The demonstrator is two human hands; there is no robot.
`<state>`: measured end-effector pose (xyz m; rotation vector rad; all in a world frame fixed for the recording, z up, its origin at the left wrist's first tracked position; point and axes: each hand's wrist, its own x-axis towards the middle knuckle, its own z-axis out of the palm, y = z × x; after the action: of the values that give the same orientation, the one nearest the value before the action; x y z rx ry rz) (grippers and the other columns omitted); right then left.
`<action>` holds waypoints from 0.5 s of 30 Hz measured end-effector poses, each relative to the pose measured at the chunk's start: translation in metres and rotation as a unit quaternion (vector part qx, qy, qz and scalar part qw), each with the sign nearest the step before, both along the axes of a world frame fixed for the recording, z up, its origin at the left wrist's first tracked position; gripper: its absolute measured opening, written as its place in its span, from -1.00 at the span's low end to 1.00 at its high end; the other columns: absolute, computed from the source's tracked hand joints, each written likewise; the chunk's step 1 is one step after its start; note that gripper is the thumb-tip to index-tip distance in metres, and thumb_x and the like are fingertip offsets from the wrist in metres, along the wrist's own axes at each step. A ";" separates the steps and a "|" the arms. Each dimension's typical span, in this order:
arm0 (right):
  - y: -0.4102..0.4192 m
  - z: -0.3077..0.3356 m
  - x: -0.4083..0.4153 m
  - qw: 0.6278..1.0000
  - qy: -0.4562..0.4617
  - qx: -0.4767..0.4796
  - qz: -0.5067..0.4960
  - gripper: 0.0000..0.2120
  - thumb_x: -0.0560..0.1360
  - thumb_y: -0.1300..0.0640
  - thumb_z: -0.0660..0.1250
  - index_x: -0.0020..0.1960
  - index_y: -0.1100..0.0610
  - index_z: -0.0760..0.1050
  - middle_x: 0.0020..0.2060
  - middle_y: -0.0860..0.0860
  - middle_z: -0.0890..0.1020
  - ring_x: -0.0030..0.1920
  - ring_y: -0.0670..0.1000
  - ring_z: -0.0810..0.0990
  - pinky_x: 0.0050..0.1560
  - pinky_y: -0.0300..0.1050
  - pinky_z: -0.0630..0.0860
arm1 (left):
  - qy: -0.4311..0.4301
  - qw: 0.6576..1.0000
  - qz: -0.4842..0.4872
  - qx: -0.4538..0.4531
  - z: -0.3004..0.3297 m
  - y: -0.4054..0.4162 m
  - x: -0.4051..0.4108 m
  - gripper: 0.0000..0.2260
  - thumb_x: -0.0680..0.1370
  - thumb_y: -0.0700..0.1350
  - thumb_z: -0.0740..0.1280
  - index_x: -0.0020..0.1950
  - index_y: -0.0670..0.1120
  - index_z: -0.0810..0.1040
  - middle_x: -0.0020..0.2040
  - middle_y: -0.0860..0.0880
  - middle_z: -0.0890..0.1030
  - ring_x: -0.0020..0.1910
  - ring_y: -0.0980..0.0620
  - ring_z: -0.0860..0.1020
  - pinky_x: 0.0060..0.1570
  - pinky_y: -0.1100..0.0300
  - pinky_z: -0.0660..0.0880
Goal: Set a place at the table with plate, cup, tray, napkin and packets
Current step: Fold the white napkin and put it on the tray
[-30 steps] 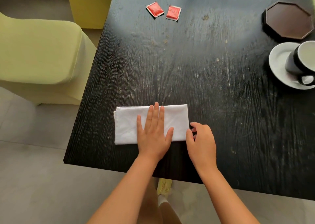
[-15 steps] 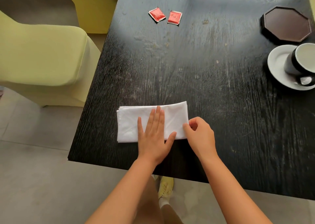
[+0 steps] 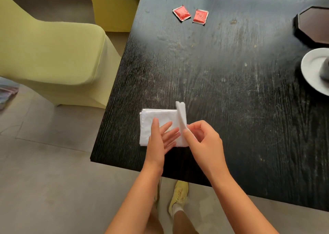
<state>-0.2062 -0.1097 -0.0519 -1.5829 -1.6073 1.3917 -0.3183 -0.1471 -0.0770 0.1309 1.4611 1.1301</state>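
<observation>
A white folded napkin [image 3: 151,116] lies near the front left corner of the black table [image 3: 222,77]. My left hand [image 3: 160,139] rests flat on it with fingers spread. My right hand [image 3: 203,137] pinches the napkin's right end, which stands lifted and folded up over the rest. Two red packets [image 3: 190,15] lie side by side at the far edge. A dark octagonal tray [image 3: 313,26] sits at the far right. Below it a white plate [image 3: 313,70] carries a dark cup [image 3: 324,70], mostly cut off by the frame edge.
A yellow-green covered chair [image 3: 53,59] stands left of the table, and another [image 3: 114,6] behind it. The table's front edge runs just below my hands. My yellow shoe [image 3: 179,194] shows on the grey floor under the edge.
My right hand has closed on the napkin's right end and raised it up and leftward. My left hand has stayed pressing the napkin. The camera view has shifted right.
</observation>
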 end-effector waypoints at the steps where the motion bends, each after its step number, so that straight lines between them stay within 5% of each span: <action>1: -0.004 0.001 -0.006 1.000 0.013 -0.004 0.011 -0.93 0.48 0.06 0.32 -0.18 -0.03 0.54 -0.19 -0.22 0.65 -0.13 -0.25 0.61 -0.14 -0.41 0.50 | -0.025 1.000 -0.006 -0.002 0.001 0.001 -0.008 -0.45 0.55 0.27 -0.04 0.21 -0.04 0.55 0.04 -0.08 0.68 0.04 0.05 0.63 0.10 0.12 0.49; 5: -0.014 -0.002 -0.025 0.999 0.023 -0.010 0.038 -0.80 0.55 0.19 0.15 -0.08 0.03 0.54 -0.18 -0.12 0.65 -0.09 -0.24 0.58 -0.13 -0.41 0.46 | -0.031 0.999 -0.038 0.010 0.001 -0.003 -0.029 -0.74 0.55 0.00 0.22 0.08 -0.09 0.60 -0.06 -0.13 0.68 -0.01 -0.08 0.64 0.03 0.03 0.56; 7: -0.016 -0.006 -0.028 0.999 0.023 -0.003 0.042 -0.76 0.55 0.28 0.13 0.01 0.04 0.52 -0.10 -0.12 0.64 -0.05 -0.24 0.59 -0.06 -0.35 0.50 | 0.054 0.997 -0.064 0.005 0.001 -0.004 -0.038 -0.81 0.51 -0.23 0.23 0.04 -0.10 0.60 -0.03 -0.17 0.67 0.02 -0.17 0.63 0.05 -0.08 0.56; 10: -0.012 -0.016 -0.026 0.989 -0.071 0.107 0.079 -0.66 0.52 0.31 0.20 0.25 0.07 0.45 0.17 -0.05 0.58 0.18 -0.09 0.54 0.18 -0.19 0.46 | 0.208 0.970 -0.124 0.016 0.002 -0.008 -0.052 -0.76 0.46 -0.31 0.23 -0.02 -0.04 0.59 -0.09 -0.12 0.68 -0.05 -0.10 0.63 0.02 -0.14 0.56; 12: -0.006 -0.027 -0.027 0.955 -0.162 0.185 0.164 -0.53 0.52 0.25 0.24 0.42 0.11 0.29 0.40 0.03 0.39 0.44 0.00 0.27 0.39 -0.05 0.24 | 0.287 0.942 -0.168 0.042 0.003 -0.010 -0.061 -0.74 0.45 -0.29 0.26 -0.01 0.03 0.59 -0.13 -0.01 0.68 -0.12 0.02 0.64 -0.04 -0.03 0.58; 15: -0.003 -0.047 -0.032 0.901 -0.279 0.176 0.283 -0.39 0.58 0.02 0.11 0.52 0.01 -0.14 0.53 -0.05 -0.09 0.49 -0.06 -0.25 0.47 0.12 -0.10 | 0.398 0.891 -0.207 0.068 -0.004 -0.012 -0.073 -0.76 0.47 -0.22 0.31 0.09 0.01 0.56 -0.12 0.03 0.66 -0.12 0.07 0.60 -0.08 0.08 0.54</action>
<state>-0.2378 -0.1129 -0.0988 -1.4179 -2.6517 0.8175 -0.3916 -0.1593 -0.0805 1.0616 1.9300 0.8445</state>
